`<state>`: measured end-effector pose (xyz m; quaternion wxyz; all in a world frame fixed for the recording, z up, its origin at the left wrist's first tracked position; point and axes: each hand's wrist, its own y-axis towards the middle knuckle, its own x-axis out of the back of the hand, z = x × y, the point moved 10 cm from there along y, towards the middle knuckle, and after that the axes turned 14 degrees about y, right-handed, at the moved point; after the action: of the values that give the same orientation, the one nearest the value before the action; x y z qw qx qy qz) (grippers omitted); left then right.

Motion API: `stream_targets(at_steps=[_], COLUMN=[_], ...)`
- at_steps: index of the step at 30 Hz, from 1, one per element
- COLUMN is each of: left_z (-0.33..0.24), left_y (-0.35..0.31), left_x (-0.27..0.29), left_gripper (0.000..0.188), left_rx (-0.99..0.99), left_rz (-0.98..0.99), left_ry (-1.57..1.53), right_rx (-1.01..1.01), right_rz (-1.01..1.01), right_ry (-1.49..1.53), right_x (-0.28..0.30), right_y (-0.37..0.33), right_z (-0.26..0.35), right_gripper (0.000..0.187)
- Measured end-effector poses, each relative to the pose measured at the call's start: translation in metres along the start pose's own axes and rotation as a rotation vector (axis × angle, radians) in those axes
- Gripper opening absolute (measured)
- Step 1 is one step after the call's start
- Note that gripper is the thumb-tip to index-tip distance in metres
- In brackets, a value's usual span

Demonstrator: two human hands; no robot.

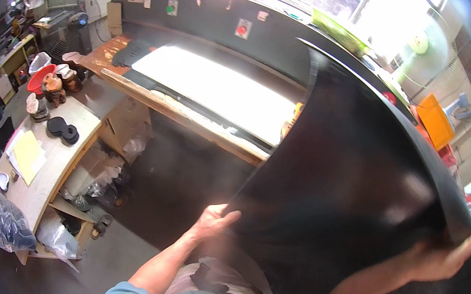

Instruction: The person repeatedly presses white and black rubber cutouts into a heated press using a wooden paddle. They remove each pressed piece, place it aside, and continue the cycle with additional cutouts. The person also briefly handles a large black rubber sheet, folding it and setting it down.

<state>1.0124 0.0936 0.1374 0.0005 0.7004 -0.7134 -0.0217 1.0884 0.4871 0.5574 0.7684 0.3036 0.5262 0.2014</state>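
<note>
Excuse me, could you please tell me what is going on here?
A person holds up a large black sheet: the left hand grips its left edge, and the right hand is at its right edge. To its left is a bright white surface; farther left, yellow paper lies on a desk.

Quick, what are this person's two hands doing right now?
Left hand: closed on the black sheet's left edge.
Right hand: at the sheet's right edge, apparently holding it; finger closure unclear.
</note>
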Motion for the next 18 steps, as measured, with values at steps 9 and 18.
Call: stream_targets(at_steps=[9, 18], left_z=[0.022, 0.004], left_y=[-0.001, 0.035], left_x=[0.231, 0.332], left_gripper=[0.027, 0.023], left_rx=[0.274, 0.295], left_rz=[-0.606, -0.692], left_ry=[-0.011, 0.025], right_rx=[-0.671, -1.558], right_rz=[1.047, 0.836], right_ry=[0.212, -0.592], right_x=[-0.199, 0.157], right_y=[-0.348, -0.435], right_z=[-0.244, -0.322], right_gripper=[0.011, 0.034])
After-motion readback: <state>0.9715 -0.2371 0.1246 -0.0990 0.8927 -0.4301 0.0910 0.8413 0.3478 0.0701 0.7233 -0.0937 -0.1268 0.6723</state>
